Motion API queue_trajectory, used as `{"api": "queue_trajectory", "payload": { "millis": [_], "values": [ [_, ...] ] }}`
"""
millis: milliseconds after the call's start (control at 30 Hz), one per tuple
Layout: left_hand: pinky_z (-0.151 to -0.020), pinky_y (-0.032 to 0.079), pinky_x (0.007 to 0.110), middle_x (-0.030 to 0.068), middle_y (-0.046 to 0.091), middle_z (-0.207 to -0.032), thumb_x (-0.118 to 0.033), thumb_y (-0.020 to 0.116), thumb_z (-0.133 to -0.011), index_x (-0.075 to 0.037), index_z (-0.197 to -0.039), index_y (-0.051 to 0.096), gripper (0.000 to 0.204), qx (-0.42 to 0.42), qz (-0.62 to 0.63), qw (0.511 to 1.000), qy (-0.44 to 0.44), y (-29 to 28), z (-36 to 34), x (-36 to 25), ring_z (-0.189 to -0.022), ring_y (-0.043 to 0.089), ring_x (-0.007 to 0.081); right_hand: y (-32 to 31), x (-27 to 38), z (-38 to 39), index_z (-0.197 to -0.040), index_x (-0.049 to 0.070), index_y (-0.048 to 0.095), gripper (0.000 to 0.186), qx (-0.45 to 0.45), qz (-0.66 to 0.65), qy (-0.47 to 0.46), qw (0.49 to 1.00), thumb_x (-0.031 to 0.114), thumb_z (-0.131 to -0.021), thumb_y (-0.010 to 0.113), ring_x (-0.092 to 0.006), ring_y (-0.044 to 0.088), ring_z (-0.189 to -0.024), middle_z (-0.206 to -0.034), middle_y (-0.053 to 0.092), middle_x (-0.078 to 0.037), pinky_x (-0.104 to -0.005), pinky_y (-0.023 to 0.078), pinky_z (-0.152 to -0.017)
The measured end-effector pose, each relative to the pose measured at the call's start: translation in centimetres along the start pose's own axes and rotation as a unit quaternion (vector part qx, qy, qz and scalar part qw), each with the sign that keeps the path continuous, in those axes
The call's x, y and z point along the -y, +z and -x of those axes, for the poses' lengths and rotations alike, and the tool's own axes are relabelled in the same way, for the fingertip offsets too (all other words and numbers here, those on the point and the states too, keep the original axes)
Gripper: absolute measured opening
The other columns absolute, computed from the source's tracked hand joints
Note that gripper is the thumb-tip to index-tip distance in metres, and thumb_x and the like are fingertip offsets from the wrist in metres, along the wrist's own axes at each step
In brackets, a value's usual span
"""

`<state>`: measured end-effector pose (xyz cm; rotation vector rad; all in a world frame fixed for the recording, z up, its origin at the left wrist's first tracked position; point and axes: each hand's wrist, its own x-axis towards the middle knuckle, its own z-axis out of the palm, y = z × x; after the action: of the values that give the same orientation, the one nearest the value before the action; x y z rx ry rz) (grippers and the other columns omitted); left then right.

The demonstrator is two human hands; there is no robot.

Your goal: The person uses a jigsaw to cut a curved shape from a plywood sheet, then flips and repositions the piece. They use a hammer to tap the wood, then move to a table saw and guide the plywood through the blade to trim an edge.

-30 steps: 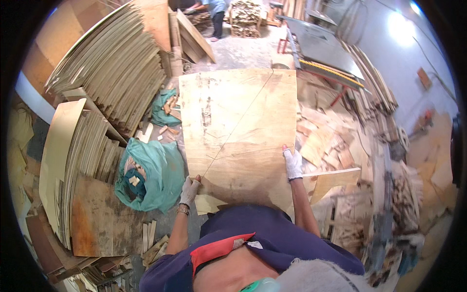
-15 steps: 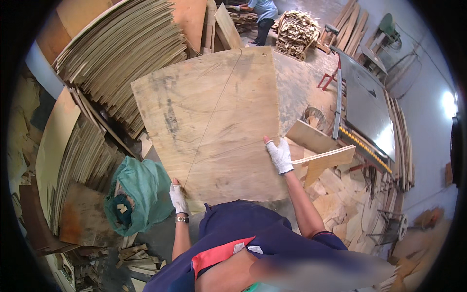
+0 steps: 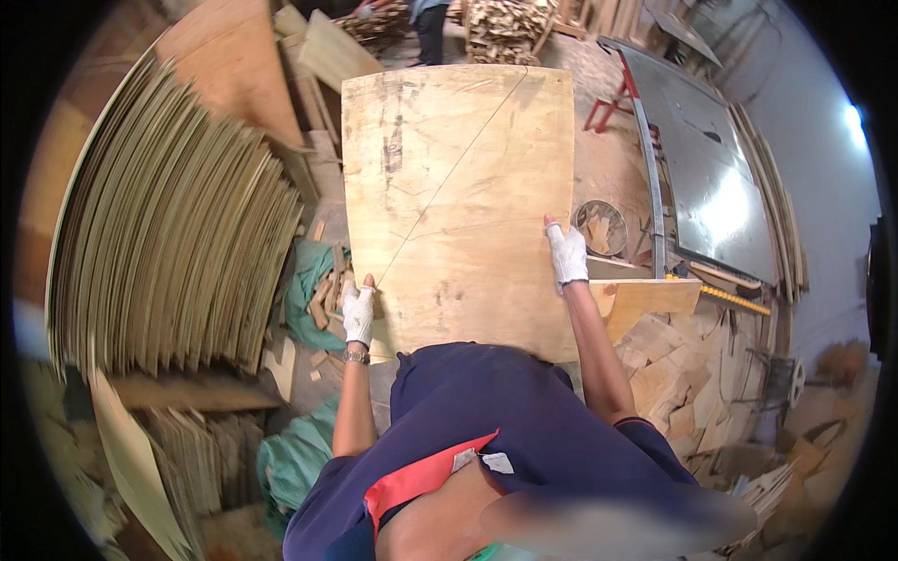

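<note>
A large plywood sheet (image 3: 468, 187) spans the space in front of me, its near edge against my dark blue shirt. A dark line crosses it slantwise, and grey smudges mark its far left part. My left hand (image 3: 358, 313), in a white glove with the thumb tip bare, grips the left edge near the bottom. On the right edge, a little farther up, my right hand (image 3: 567, 254) holds on in a matching glove. Both thumbs lie on the top face; the other fingers are mostly hidden beneath the sheet.
Tall stacked plywood sheets (image 3: 178, 234) stand at left, with green sacks (image 3: 304, 290) of offcuts beside them. At right are a metal-topped table (image 3: 702, 168), a round basket (image 3: 601, 227) and scattered wood scraps (image 3: 664, 374). Another person (image 3: 430, 33) stands at the far end near bundled wood pieces (image 3: 505, 28).
My view has turned left relative to the room, and the sheet now sits straighter before me. Both hands keep their hold on its edges. A second green sack has come into sight.
</note>
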<state>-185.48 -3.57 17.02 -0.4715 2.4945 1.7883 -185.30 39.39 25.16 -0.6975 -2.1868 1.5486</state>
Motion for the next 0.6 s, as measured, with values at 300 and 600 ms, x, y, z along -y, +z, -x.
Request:
{"api": "queue_trajectory", "payload": {
  "millis": [300, 600],
  "values": [
    [-0.086, 0.049, 0.032, 0.0182, 0.066, -0.114, -0.059, 0.064, -0.095, 0.013, -0.132, 0.054, 0.082, 0.115, -0.051, 0.989, -0.078, 11.4, -20.0, -6.2, -0.099, 0.06, 0.0201, 4.4, 0.9, -17.6, -0.103, -0.002, 0.073, 0.048, -0.05, -0.019, 0.06, 0.997, 0.044, -0.093, 0.073, -0.0142, 0.062, -0.081, -0.088, 0.073, -0.006, -0.0325, 0.05, -0.074],
    [-0.093, 0.044, 0.032, 0.0061, 0.065, -0.111, -0.057, 0.056, -0.102, 0.006, -0.118, 0.067, 0.065, -0.04, 0.149, 0.988, 0.001, 21.8, -34.3, -14.8, -0.102, 0.053, 0.0155, 6.7, 7.6, -36.1, -0.102, 0.0, 0.074, 0.045, -0.027, -0.026, -0.035, 0.999, 0.045, -0.093, 0.073, -0.0177, 0.066, -0.075, -0.082, 0.074, -0.009, -0.0349, 0.053, -0.072]
  ]
}}
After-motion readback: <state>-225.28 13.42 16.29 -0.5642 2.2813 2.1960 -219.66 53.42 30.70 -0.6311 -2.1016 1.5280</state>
